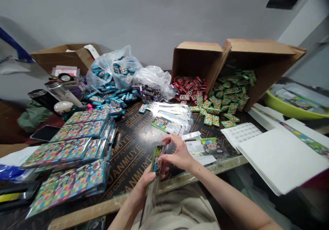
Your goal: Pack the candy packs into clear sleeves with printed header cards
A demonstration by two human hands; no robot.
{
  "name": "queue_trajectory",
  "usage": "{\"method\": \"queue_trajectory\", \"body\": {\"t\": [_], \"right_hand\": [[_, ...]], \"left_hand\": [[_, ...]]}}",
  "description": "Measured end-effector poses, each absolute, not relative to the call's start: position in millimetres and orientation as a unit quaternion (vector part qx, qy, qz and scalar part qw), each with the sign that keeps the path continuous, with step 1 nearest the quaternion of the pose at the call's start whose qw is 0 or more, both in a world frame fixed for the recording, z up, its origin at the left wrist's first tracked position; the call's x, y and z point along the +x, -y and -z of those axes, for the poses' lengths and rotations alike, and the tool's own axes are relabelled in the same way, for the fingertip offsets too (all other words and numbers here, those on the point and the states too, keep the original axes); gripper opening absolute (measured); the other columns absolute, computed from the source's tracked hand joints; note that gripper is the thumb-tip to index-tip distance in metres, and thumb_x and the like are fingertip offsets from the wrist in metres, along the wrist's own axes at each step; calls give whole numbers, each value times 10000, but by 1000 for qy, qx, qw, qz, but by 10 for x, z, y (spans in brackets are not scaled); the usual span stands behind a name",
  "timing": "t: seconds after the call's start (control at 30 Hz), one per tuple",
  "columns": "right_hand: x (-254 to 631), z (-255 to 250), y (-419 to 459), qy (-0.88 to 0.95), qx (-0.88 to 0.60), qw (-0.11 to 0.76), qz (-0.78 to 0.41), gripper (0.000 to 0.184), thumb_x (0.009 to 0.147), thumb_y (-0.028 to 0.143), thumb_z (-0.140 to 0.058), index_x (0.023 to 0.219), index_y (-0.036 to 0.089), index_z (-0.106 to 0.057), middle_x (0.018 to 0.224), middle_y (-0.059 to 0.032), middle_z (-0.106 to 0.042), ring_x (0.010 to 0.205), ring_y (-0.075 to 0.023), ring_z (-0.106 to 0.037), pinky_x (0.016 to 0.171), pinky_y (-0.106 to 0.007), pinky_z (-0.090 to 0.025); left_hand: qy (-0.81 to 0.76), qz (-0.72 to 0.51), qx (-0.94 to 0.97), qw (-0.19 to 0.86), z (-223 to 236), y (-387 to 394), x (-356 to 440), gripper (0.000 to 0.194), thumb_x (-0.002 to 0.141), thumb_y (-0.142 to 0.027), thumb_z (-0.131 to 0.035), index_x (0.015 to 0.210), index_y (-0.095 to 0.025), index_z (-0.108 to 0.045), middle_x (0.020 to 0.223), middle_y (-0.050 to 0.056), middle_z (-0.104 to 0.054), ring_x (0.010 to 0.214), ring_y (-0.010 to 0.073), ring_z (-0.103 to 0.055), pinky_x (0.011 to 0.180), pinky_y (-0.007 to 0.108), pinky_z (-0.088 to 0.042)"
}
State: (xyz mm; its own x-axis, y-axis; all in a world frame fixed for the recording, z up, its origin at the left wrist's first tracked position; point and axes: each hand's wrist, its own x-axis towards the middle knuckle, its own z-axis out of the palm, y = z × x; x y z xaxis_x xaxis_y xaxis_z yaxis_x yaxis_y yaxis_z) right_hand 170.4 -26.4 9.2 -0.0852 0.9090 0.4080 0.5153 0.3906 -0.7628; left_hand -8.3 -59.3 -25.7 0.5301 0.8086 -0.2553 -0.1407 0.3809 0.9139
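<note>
My left hand (144, 184) is closed round a flat printed plastic bag (155, 158) with a green edge, held nearly upright over the table's front edge. My right hand (179, 153) is closed at the bag's upper side, with thumb and forefinger curled at its edge. Whether anything is inside the bag, I cannot make out. Just beyond my hands lies a fanned stack of clear plastic sleeves (177, 110) with a printed card (162, 123) at its near end. Another printed card (205, 145) lies right of my right hand.
Stacks of filled colourful packs (77, 154) stand at left. Behind are blue small packets (113, 98), purple packets (151, 93), and tipped cartons holding red packets (189, 86) and green packets (228, 96). White sheets (282, 154) overhang at right, near a yellow-green basin (290, 106).
</note>
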Motion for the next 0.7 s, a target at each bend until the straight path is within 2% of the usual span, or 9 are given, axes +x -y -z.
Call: {"method": "queue_trajectory", "body": {"t": [0.07, 0.13, 0.23, 0.33, 0.37, 0.43, 0.53, 0.6, 0.7], "right_hand": [[1715, -100, 254, 744, -469, 412, -238, 309, 586, 394, -737, 712, 191, -541, 733, -1, -552, 746, -168, -494, 750, -315, -360], [1751, -128, 258, 802, -404, 357, -258, 284, 618, 395, -717, 652, 179, -535, 702, -1, -543, 751, -162, -483, 774, -310, -353], [1839, -206, 271, 844, -357, 260, -302, 348, 637, 423, -695, 853, 178, -574, 772, -14, -555, 812, -172, -469, 793, -301, -363], [1911, -272, 251, 828, -378, 215, -353, 644, 603, 448, -709, 1150, 197, -478, 889, -29, -552, 867, -189, -454, 764, -288, -387], [1919, -275, 236, 816, -380, 220, -375, 697, 595, 442, -716, 1196, 212, -447, 898, -24, -549, 859, -185, -463, 758, -285, -394], [1901, -239, 206, 777, -399, 267, -408, 670, 605, 410, -717, 1198, 241, -455, 850, 2, -540, 804, -163, -491, 761, -288, -401], [1799, -87, 196, 655, -482, 414, -409, 700, 588, 353, -741, 1211, 264, -435, 867, 8, -539, 843, -160, -521, 821, -310, -397], [1712, 40, 220, 565, -497, 460, -471, 708, 596, 367, -733, 1221, 255, -419, 937, -15, -560, 895, -171, -535, 824, -321, -414], [1609, 184, 256, 501, -419, 424, -627, 431, 697, 430, -633, 1043, 184, -554, 848, -25, -608, 781, -159, -577, 713, -300, -467]], "left_hand": [[-357, -323, 443, 756, 236, 586, -76, 618, 623, -529, -576, 1142, -193, -561, 1067, 94, -626, 1033, 327, -530, 863, 431, -414], [-343, -329, 433, 766, 196, 580, -88, 658, 577, -498, -637, 1153, -191, -550, 1074, 92, -622, 1041, 331, -522, 874, 434, -406], [-343, -321, 439, 766, 122, 592, -127, 628, 587, -411, -673, 1155, -174, -547, 1064, 91, -625, 1029, 313, -531, 895, 428, -390], [-380, -300, 424, 765, 58, 620, -133, 473, 639, -356, -658, 1065, -156, -607, 950, 73, -665, 906, 263, -588, 863, 393, -411], [-396, -302, 414, 762, 42, 624, -123, 421, 652, -355, -649, 1022, -155, -627, 901, 63, -676, 853, 243, -601, 838, 371, -425], [-423, -319, 394, 751, 23, 614, -96, 361, 673, -364, -630, 964, -152, -646, 843, 48, -681, 782, 211, -606, 781, 325, -443], [-466, -362, 373, 716, 24, 566, -81, 334, 711, -376, -593, 947, -146, -642, 833, 34, -675, 747, 180, -595, 706, 272, -450], [-484, -365, 385, 696, 35, 537, -106, 331, 728, -384, -580, 951, -146, -635, 804, 24, -671, 699, 161, -582, 653, 249, -444], [-487, -329, 447, 674, 45, 508, -185, 315, 732, -396, -580, 898, -135, -638, 726, 15, -654, 631, 146, -554, 593, 230, -424]]}}
